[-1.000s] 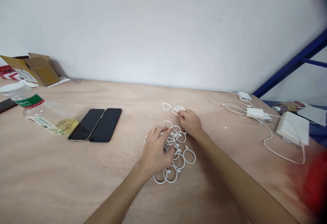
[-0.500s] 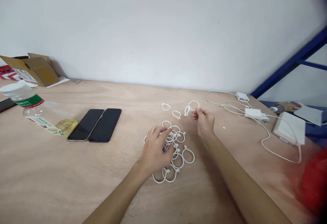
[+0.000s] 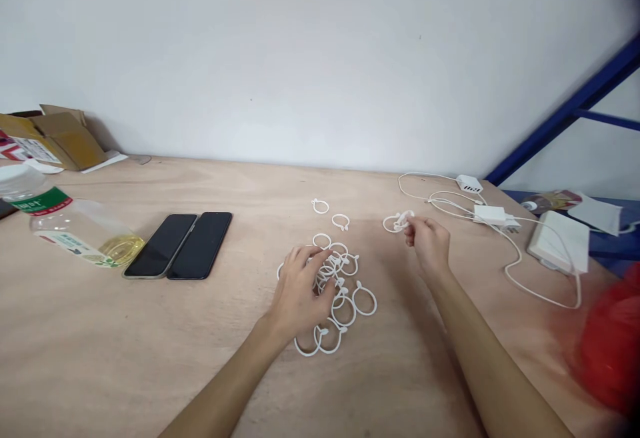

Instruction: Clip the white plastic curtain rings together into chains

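Note:
My right hand (image 3: 429, 241) pinches a small cluster of white plastic curtain rings (image 3: 391, 223) between thumb and fingertips, just above or at the tabletop. At least two rings overlap there; the exact number is hard to make out. My left hand (image 3: 303, 291) curves over the left side of a loose pile of similar rings (image 3: 343, 311), thumb and fingers apart. Its fingertips partly hide the pile, and whether they touch it is unclear. Beyond the pile lie two single rings, one farther back (image 3: 321, 207) and one nearer (image 3: 341, 222).
Two dark phones (image 3: 200, 245) lie side by side at left, near a tipped plastic bottle (image 3: 85, 225) with yellow liquid. An open cardboard box (image 3: 70, 138) stands behind. White cables and a charger (image 3: 490, 215) spread at right, with a red object (image 3: 613, 345) at the edge.
My right hand has moved to the right, carrying rings away from the spot beside the two single ones. My left hand keeps its place at the pile. The view has shifted slightly.

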Demonstrator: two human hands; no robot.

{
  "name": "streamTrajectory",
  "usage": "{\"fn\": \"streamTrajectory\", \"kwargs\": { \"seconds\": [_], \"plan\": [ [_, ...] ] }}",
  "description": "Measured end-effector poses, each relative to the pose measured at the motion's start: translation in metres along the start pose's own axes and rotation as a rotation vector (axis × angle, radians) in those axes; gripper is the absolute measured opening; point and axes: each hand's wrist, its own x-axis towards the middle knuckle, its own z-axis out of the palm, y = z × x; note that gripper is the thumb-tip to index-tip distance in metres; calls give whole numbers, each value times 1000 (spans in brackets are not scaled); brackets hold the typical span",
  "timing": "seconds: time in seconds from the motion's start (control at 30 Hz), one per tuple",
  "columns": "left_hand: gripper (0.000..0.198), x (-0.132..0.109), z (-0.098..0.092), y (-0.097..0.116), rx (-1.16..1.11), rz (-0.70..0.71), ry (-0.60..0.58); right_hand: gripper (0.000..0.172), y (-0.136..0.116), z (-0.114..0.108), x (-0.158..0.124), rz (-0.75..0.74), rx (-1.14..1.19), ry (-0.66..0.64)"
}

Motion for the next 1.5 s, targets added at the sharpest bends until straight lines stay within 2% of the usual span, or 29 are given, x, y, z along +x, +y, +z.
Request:
{"fn": "streamTrajectory", "kwargs": {
  "seconds": [0.1,0.17,0.27,0.37,0.47,0.57,0.7,0.83,1.0,1.13,1.2,1.27,1.37,1.5],
  "plan": [
    [41,0,0,-1,1,20,10,12,-6,-5,-6,122,263,30],
    [41,0,1,-1,-2,29,20,9,-12,-5,-17,111,322,-9],
    [36,0,1,-1,-11,32,31,7,-16,-3,-42,22,302,-144],
    [28,1,-1,1,-28,28,47,5,-18,2,-74,-184,134,-303],
    [27,1,-2,4,-80,39,40,7,-19,9,-100,-531,-56,-449],
    [29,0,-4,6,-152,53,28,19,-20,14,-112,-839,-70,-555],
    [28,2,-6,10,-253,-13,37,32,-21,18,-115,-1009,-71,-613],
    [21,5,-8,16,-322,-106,44,29,-21,18,-115,-1054,-99,-618],
    [23,4,-6,16,-340,-151,71,24,-21,19,-117,-996,-117,-637],
    [29,2,-5,11,-224,-50,141,26,-23,19,-119,-891,-61,-614],
    [33,2,-5,9,-171,13,162,23,-25,18,-119,-739,22,-554],
    [36,2,-4,8,-144,48,154,19,-27,17,-117,-499,112,-521],
    [40,1,-2,8,-146,73,110,16,-32,17,-114,-163,256,-587],
    [45,-1,0,10,-164,86,69,15,-34,19,-112,11,393,-701]
  ]
}}
